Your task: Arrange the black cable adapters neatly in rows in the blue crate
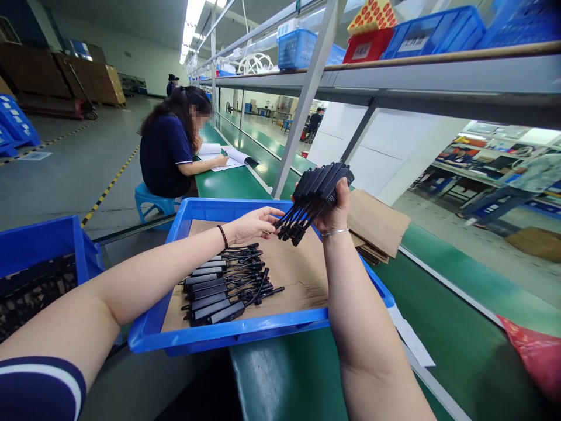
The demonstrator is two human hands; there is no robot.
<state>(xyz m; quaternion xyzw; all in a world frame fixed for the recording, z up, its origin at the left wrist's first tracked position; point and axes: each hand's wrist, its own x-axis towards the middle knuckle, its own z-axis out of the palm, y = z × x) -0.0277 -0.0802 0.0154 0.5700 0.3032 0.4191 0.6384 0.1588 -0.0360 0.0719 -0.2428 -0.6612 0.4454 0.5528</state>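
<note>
Forearms [368, 327] enter from the lower left and lower right of the frame, above a green surface [298, 374]. A blue tray [263, 326] spans the centre, reaching past the surface's left edge; its floor bears a brown cardboard sheet [302, 278], probably as padding. A row of black modules [219, 304] lies in the tray's left part, bodies to the left and cables to the right, an arrangement that likely limits tangling. Above the tray's right part, the right hand [333, 213] holds a bundle of black modules [322, 184]. Its fingers are closed around the bodies, stacked side by side so that one grip seems to suffice, while their cables hang down and to the left. The left hand [254, 226] has its fingers bent and slightly parted, tips at the cable ends, a pose that may steady them; whether they pinch a cable cannot be told. A blue bin [37, 248] with dark contents stands at the left edge of the frame. Right of the tray lies a stack of brown sheets [379, 222]. Farther off, upper left of centre, a seated co-worker [164, 143] bends over papers [230, 158].
</note>
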